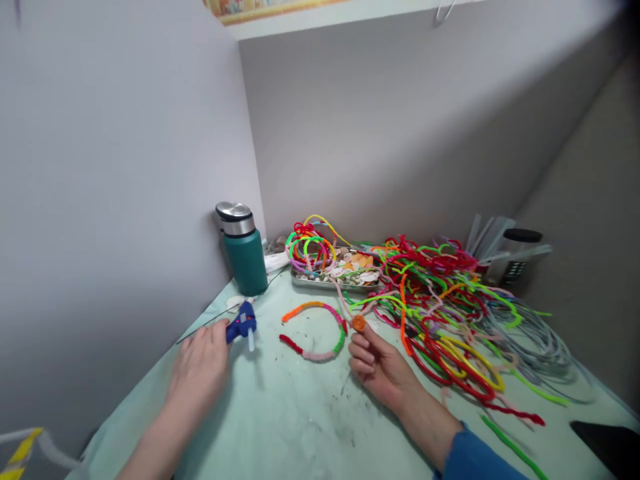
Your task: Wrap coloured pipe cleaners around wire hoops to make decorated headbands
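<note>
The left hand (pixel 203 353) is near the left edge of the worktop (pixel 300 433), back of the hand upward. Its fingers are closed around the handle of a blue glue gun (pixel 243 321); the exact finger placement is partly hidden. A translucent stick (pixel 251 340) protrudes from the gun toward the near edge.

The right hand (pixel 377 367), to the right of the worktop's middle, pinches a small orange piece (pixel 359 323) between thumb and forefinger; the remaining fingers are curled inward. A blue sleeve (pixel 480 457) covers that forearm.

Between the hands, a multicoloured fuzzy band (pixel 320 357) lies on the worktop as an open curve, its two ends apart and directed toward the left edge. The orange piece is held just beside its right side.

Toward the far left corner, a teal bottle (pixel 245 263) stands upright, lid on. Along the far edge sits a metal tray (pixel 320 285) of small pale pieces, with coloured fuzzy rings (pixel 310 253) at its left end. A tangled heap of fuzzy stems (pixel 435 267) extends from the tray toward the right edge, beside a grey coil (pixel 545 347). A dark-lidded container (pixel 520 235) stands near the far right corner.
</note>
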`<action>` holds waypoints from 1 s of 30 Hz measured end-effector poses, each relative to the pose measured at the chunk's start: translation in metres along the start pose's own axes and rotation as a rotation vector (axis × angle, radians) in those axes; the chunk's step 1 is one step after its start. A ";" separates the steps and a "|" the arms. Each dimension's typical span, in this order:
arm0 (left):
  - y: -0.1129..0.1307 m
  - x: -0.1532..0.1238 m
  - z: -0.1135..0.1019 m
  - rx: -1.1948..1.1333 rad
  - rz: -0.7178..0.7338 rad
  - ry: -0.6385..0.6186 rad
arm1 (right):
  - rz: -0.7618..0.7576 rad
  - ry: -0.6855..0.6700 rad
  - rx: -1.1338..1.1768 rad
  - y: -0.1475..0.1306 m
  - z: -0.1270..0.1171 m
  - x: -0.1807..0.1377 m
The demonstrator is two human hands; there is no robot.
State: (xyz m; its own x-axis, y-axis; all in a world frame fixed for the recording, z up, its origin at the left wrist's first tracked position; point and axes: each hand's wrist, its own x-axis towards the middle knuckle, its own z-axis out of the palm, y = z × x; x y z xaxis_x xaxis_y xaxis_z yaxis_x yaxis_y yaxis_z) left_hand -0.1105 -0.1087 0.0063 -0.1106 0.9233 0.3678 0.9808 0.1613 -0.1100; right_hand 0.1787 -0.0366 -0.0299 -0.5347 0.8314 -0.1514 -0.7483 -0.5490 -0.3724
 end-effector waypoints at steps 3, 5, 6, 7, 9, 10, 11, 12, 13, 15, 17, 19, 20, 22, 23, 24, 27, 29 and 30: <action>-0.014 0.008 0.004 0.105 0.000 -0.037 | 0.004 -0.004 0.006 0.002 0.000 0.000; -0.021 0.011 0.007 0.113 -0.005 -0.084 | 0.003 -0.003 0.002 0.002 0.000 -0.001; -0.024 0.012 0.007 0.103 -0.005 -0.111 | 0.003 -0.003 -0.003 0.002 0.000 -0.001; -0.027 0.012 0.007 0.086 -0.005 -0.139 | 0.002 -0.002 -0.011 0.001 0.000 -0.001; -0.031 0.011 0.004 0.030 0.001 -0.174 | -0.007 0.010 -0.038 0.000 0.001 0.000; -0.031 0.010 0.001 0.009 0.003 -0.170 | -0.015 0.020 -0.055 -0.001 0.000 0.000; -0.028 0.010 -0.003 -0.011 0.002 -0.158 | -0.025 0.031 -0.075 -0.002 0.000 0.000; -0.021 0.010 -0.007 -0.043 0.008 -0.141 | -0.036 0.038 -0.097 -0.003 0.000 0.001; -0.011 0.010 -0.011 -0.108 0.038 -0.120 | -0.050 0.040 -0.120 -0.004 0.000 0.001; 0.021 0.012 -0.017 -0.277 0.102 -0.096 | -0.082 0.037 -0.167 -0.005 -0.001 0.002; 0.063 0.015 -0.021 -0.420 0.260 -0.162 | -0.119 0.049 -0.207 -0.006 -0.002 0.003; 0.105 0.018 -0.020 -0.442 0.367 -0.232 | -0.145 0.069 -0.236 -0.008 -0.003 0.004; 0.123 0.020 -0.019 -0.417 0.380 -0.243 | -0.155 0.075 -0.245 -0.009 -0.003 0.004; 0.150 0.024 -0.013 -0.339 0.399 -0.269 | -0.174 0.069 -0.261 -0.010 -0.004 0.004; 0.157 0.026 -0.009 -0.310 0.403 -0.280 | -0.187 0.064 -0.275 -0.011 -0.005 0.004; 0.161 0.028 -0.005 -0.287 0.396 -0.278 | -0.202 0.063 -0.297 -0.011 -0.005 0.004; 0.158 0.033 0.003 -0.361 0.326 -0.248 | -0.260 0.086 -0.417 -0.010 -0.006 0.005; 0.150 0.036 0.004 -0.520 0.256 -0.253 | -0.325 0.113 -0.564 -0.008 -0.006 0.006; 0.146 0.037 0.003 -0.606 0.221 -0.262 | -0.369 0.126 -0.658 -0.007 -0.005 0.006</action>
State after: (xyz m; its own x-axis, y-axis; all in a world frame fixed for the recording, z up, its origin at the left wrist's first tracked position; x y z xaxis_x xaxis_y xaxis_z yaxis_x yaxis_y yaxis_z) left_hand 0.0284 -0.0503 0.0011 0.1416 0.9780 0.1530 0.8930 -0.1929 0.4067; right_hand 0.1825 -0.0273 -0.0331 -0.2170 0.9762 0.0003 -0.4602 -0.1020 -0.8819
